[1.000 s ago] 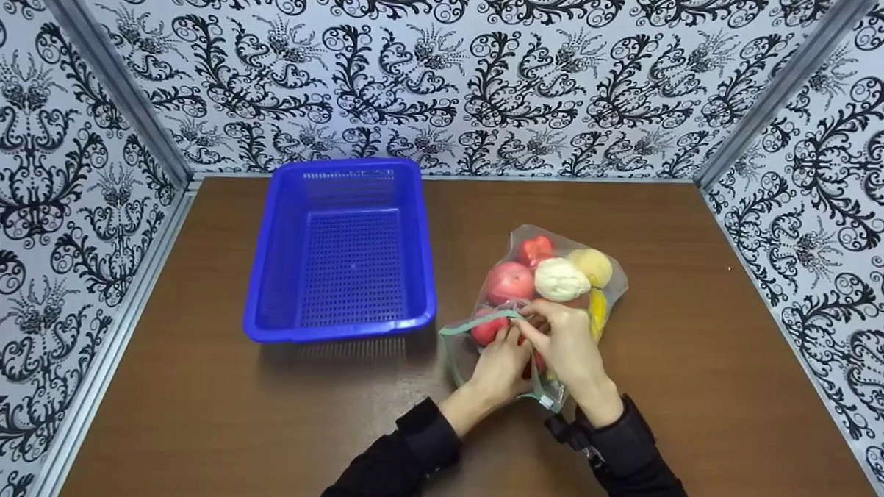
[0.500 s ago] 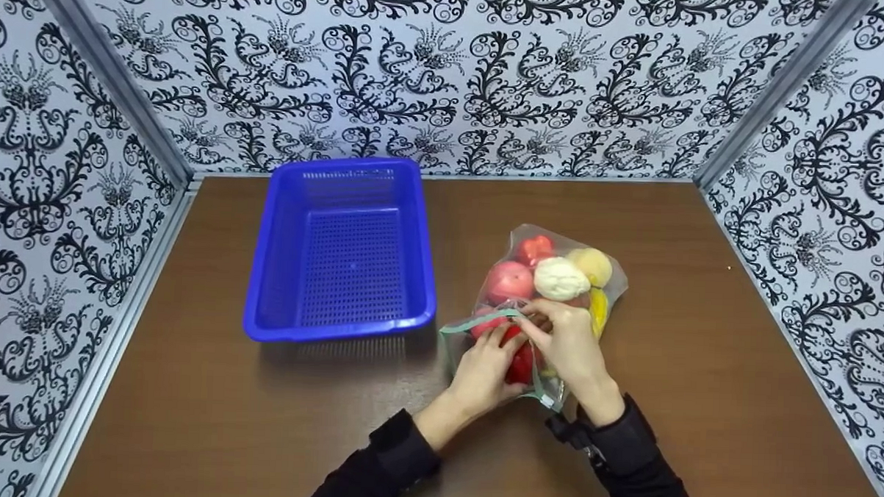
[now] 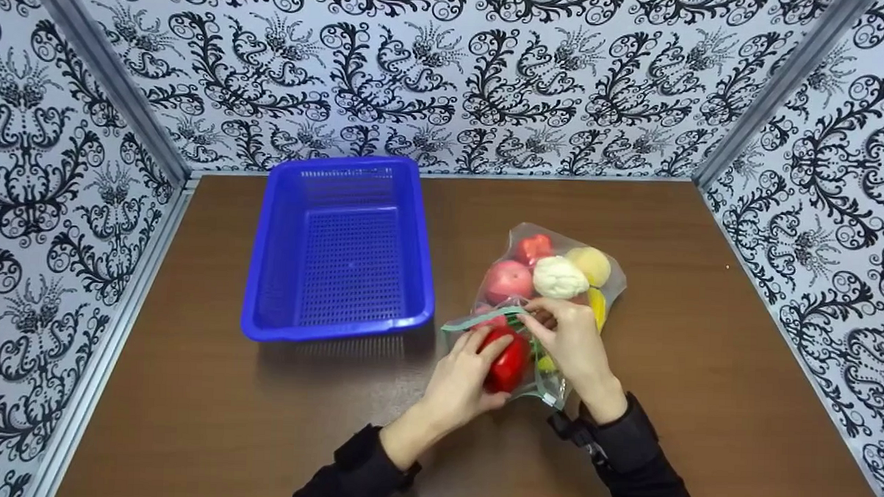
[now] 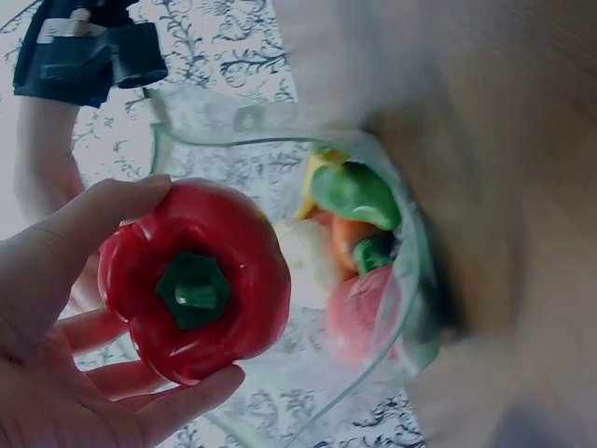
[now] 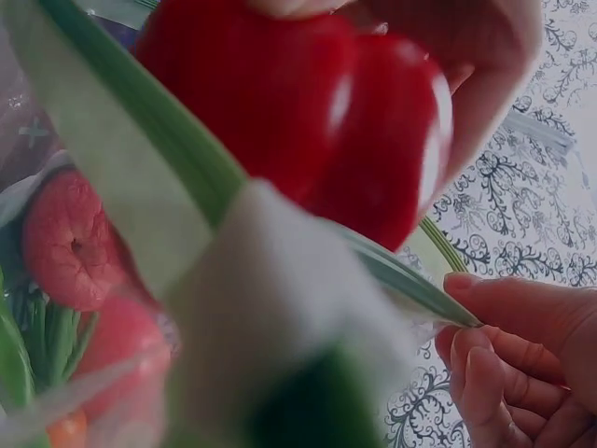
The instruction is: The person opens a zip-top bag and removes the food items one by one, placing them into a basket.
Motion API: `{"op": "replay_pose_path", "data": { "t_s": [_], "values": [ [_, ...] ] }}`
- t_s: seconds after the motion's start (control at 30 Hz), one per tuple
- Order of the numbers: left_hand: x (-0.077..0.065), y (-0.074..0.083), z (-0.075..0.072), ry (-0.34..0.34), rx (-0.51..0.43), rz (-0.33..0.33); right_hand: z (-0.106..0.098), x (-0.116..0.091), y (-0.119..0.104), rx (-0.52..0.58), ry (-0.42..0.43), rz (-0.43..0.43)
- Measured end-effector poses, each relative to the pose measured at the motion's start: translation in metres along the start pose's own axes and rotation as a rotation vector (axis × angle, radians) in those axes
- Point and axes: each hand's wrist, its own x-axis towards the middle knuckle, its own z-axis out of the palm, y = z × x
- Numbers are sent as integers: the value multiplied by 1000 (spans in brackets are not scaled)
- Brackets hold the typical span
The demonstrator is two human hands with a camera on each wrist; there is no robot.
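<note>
A red bell pepper (image 3: 509,363) with a green stem is in the grip of my left hand (image 3: 458,379), at the mouth of a clear zip bag (image 3: 615,282). In the left wrist view, thumb and fingers curl round the pepper (image 4: 252,280). My right hand (image 3: 574,347) pinches the bag's green zip edge; the right wrist view shows this edge (image 5: 410,285) between thumb and fingertips. Inside the bag lie a pink round fruit (image 3: 508,281), a white knobbly piece (image 3: 560,277), a yellow round fruit (image 3: 590,264), a banana (image 3: 596,307) and a green pepper (image 4: 354,194).
A blue perforated plastic basket (image 3: 428,277) stands left of the bag on the brown wooden table (image 3: 703,346). Patterned black-and-white walls (image 3: 433,79) close off the back and both sides, with grey metal rails (image 3: 99,67) at the corners.
My left hand has drawn back toward the lower left out of the bag, bringing the red bell pepper to its mouth. The right hand keeps its pinch on the bag edge, nearly unmoved.
</note>
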Motion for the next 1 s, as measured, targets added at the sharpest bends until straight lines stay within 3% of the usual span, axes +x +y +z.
{"op": "replay_pose_path", "data": {
  "t_s": [0.33,0.53,0.77,1.0],
  "values": [
    [-14,-4,-37,10,-89,-15,1,1,2,-8,6,-6],
    [-16,-11,-61,48,-92,-40,1,1,3,-9,20,-2],
    [-5,-29,-86,118,-76,-64,1,-1,3,-6,29,-12],
    [15,-56,-105,143,-16,-173,2,-6,2,6,17,-10]
  ]
}}
